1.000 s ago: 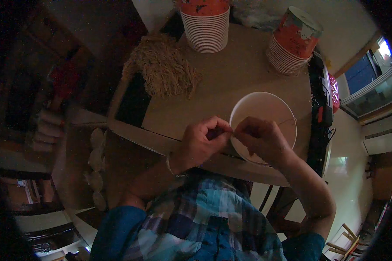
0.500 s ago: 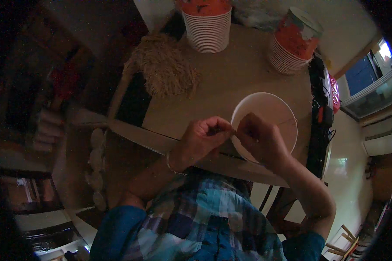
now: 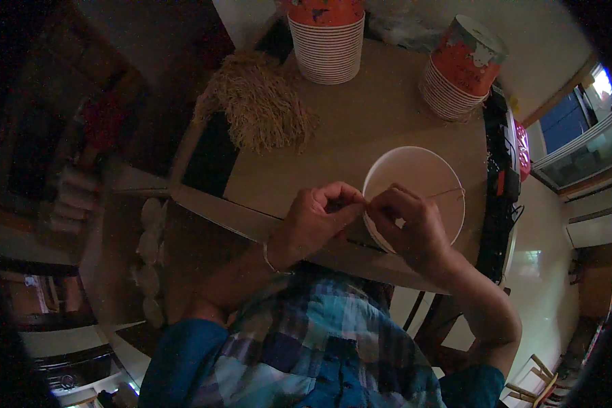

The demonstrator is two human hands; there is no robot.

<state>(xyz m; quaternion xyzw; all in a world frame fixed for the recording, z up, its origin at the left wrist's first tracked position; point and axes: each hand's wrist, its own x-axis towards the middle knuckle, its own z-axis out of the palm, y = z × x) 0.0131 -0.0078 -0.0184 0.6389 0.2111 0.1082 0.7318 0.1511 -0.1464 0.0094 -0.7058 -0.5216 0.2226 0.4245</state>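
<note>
A round white paper bucket (image 3: 420, 163) stands at the front right of the table, its open mouth facing up. From its right rim a thin tan string (image 3: 449, 192) crosses the mouth toward my hands and disappears behind my right fingers. My left hand (image 3: 323, 214) pinches with thumb and forefinger just outside the left rim. Tip to tip with it, my right hand (image 3: 409, 221) is closed in a pinch over the bucket's near left edge. The bit of string between the fingertips is mostly hidden.
A heap of cut tan strings (image 3: 258, 102) lies at the table's far left. Two stacks of nested paper buckets, one central (image 3: 326, 51) and one at right (image 3: 459, 75), stand at the back. Dark items with a cable (image 3: 502, 183) line the right edge. Cardboard (image 3: 217, 211) borders the front left.
My right hand has turned slightly and its fingers have shifted at the left rim. Both hands keep their pinch there, and the bucket stays in place.
</note>
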